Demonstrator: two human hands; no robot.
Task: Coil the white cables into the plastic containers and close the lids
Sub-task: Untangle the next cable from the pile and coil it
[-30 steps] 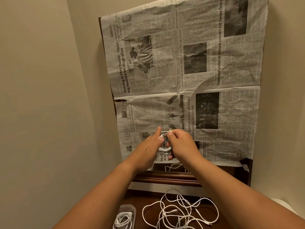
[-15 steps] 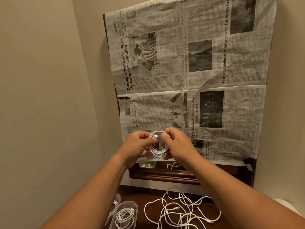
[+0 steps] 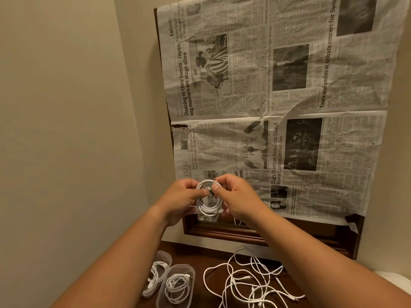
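White coil [image 3: 209, 205], right hand [image 3: 239, 196] still pinching it

left hand [image 3: 182, 199] and right hand [image 3: 239, 196] close together in a pinch, forearms [image 3: 124, 258] outstretched

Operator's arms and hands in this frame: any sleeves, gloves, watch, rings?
Nothing worn that shows. The left hand and right hand are bare, with no gloves and no rings visible. The left forearm and right forearm are bare down to the frame's edge: no sleeves, watch or wristband.
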